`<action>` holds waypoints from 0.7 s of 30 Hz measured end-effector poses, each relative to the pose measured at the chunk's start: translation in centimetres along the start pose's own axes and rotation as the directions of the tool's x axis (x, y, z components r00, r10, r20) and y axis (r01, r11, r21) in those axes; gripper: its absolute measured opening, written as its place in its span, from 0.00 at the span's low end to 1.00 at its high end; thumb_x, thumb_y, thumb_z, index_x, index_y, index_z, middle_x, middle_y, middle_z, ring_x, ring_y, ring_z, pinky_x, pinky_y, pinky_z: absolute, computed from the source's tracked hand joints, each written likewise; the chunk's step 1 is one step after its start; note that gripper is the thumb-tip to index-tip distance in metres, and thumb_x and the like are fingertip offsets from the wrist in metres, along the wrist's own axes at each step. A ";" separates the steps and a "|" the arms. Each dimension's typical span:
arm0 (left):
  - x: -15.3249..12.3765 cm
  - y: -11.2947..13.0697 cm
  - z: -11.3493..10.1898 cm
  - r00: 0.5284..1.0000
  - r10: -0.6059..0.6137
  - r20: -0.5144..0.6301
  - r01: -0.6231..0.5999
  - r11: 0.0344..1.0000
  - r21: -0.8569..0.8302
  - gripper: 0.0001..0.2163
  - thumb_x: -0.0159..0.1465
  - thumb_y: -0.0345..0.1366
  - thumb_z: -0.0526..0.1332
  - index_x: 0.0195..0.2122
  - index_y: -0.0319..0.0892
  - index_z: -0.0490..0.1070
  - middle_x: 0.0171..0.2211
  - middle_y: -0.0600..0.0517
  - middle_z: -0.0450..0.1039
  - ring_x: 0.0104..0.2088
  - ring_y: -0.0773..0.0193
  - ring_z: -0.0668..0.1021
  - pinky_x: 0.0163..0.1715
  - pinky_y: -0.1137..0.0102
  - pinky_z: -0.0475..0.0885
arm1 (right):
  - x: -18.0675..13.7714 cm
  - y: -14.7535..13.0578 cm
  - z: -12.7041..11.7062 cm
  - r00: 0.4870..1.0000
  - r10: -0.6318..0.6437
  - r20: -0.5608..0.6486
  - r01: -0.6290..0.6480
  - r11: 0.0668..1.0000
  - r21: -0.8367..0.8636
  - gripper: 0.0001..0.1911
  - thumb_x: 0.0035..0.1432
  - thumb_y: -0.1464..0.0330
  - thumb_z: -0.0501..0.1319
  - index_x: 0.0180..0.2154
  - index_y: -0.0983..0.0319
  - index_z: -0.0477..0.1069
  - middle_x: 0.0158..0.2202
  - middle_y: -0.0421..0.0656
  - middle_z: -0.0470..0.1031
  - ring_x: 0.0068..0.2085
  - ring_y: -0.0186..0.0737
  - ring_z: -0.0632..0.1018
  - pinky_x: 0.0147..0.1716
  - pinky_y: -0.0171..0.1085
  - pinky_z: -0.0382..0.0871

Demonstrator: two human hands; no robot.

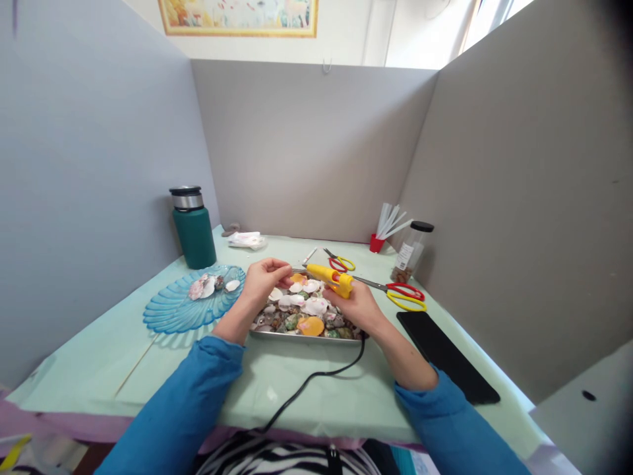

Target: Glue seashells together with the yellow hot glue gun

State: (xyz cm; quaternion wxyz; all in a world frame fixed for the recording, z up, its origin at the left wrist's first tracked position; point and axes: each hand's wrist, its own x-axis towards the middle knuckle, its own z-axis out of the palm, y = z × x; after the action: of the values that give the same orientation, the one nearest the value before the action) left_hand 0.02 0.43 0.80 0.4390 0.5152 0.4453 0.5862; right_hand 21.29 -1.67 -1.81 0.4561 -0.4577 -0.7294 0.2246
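Note:
In my right hand (357, 305) is a yellow hot glue gun (330, 277), its nozzle pointing left toward my other hand. My left hand (267, 277) has its thumb and fingers pinched together near the nozzle; whatever is between the fingertips is too small to make out. Both hands are above a shallow metal tray (301, 337) filled with many seashells. White shells (314, 305) lie in its middle, and an orange scallop shell (310, 326) sits at the near side. The glue gun's black cord (316, 375) runs from the tray's right corner to the table's front edge.
On the left stand a blue shell-shaped glass plate (171, 315) with several shells and a green bottle (194, 234). A wooden stick (137, 365) lies nearby. To the right are large scissors (405, 295), a black phone-like slab (448, 356), a jar (410, 254) and a red cup (376, 243) of glue sticks.

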 end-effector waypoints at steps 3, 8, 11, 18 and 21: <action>-0.1 0.1 -0.1 0.999 -0.020 0.025 0.021 1.000 -0.023 0.14 0.45 0.38 0.69 0.28 0.35 0.71 0.20 0.51 0.74 0.20 0.66 0.76 0.23 0.71 0.73 | 0.0 -0.1 0.0 1.000 -0.016 -0.007 0.016 1.000 0.006 0.18 0.52 0.57 0.60 0.39 0.64 0.74 0.33 0.43 0.77 0.34 0.41 0.75 0.33 0.36 0.68; -0.4 0.3 0.0 0.999 -0.032 0.031 0.033 0.999 -0.020 0.14 0.45 0.39 0.70 0.28 0.35 0.71 0.22 0.50 0.75 0.20 0.66 0.76 0.23 0.70 0.74 | -0.1 -0.3 0.0 1.000 -0.016 -0.003 0.016 1.000 0.025 0.19 0.52 0.57 0.60 0.38 0.64 0.74 0.34 0.43 0.77 0.34 0.41 0.76 0.34 0.37 0.68; -0.4 0.4 0.2 0.999 -0.027 0.045 0.028 0.999 -0.019 0.14 0.44 0.38 0.70 0.27 0.35 0.71 0.22 0.51 0.75 0.20 0.66 0.76 0.23 0.70 0.74 | -0.2 -0.4 0.0 1.000 -0.017 0.008 0.017 1.000 0.019 0.18 0.52 0.57 0.60 0.37 0.64 0.74 0.33 0.43 0.77 0.33 0.41 0.76 0.34 0.37 0.68; -0.5 0.4 0.3 0.998 -0.021 0.052 0.021 1.000 -0.008 0.13 0.45 0.37 0.69 0.28 0.35 0.70 0.21 0.50 0.75 0.20 0.66 0.76 0.23 0.70 0.74 | -0.3 -0.8 0.2 0.999 -0.050 -0.009 0.050 0.998 -0.024 0.16 0.51 0.62 0.61 0.40 0.64 0.73 0.35 0.43 0.77 0.32 0.40 0.75 0.33 0.37 0.68; -0.3 0.3 0.2 0.999 -0.008 0.047 0.009 1.000 -0.008 0.13 0.45 0.37 0.69 0.28 0.35 0.70 0.21 0.50 0.75 0.20 0.66 0.76 0.23 0.70 0.74 | -0.2 -0.7 0.2 0.999 -0.049 -0.010 0.048 0.998 -0.028 0.15 0.51 0.61 0.61 0.39 0.64 0.74 0.34 0.43 0.77 0.33 0.41 0.75 0.34 0.37 0.68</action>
State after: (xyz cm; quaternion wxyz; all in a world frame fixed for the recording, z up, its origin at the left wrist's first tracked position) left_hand 0.25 0.05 1.00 0.4541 0.5252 0.4344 0.5738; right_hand 20.80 -2.19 -1.50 0.4589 -0.4472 -0.7410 0.2010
